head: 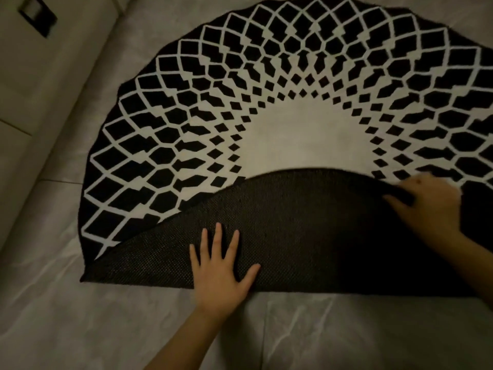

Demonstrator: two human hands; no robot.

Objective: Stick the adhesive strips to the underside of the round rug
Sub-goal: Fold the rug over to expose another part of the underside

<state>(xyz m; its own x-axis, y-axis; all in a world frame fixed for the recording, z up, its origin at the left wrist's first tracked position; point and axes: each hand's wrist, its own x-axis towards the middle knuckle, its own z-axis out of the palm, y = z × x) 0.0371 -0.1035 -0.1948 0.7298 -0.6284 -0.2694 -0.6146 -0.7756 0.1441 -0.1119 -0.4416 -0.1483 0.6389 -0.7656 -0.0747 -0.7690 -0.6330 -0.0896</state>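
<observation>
**Rug folded back, dark underside up**

The round rug (293, 102) lies on a pale tiled floor (80, 316), black with a white lattice that shrinks toward a plain pale centre. Its near part is folded over onto itself, so a broad crescent of the dark, finely dotted underside (306, 236) faces up. The straight fold line runs along the near side, and the flap's curved edge reaches up to the pale centre.

The left hand (221, 273) lies flat on the underside close to the fold line, left of the flap's middle, fingers straight and spread, palm down, grasping nothing. The heel of the palm hangs over the fold onto the floor.

The right hand (429, 206) is at the far right of the flap, near its curved edge. It is blurred. Its fingers point left and lie over a short dark strip (400, 194) that sits on the underside; the thumb side reaches toward the patterned face. I cannot tell from here whether that grip is pinching the strip or only pressing on it.

To the left, past the rug's edge, a pale raised surface (40, 89) runs along the floor, with a small dark rectangular frame (37, 16) on it near the far left corner.
</observation>
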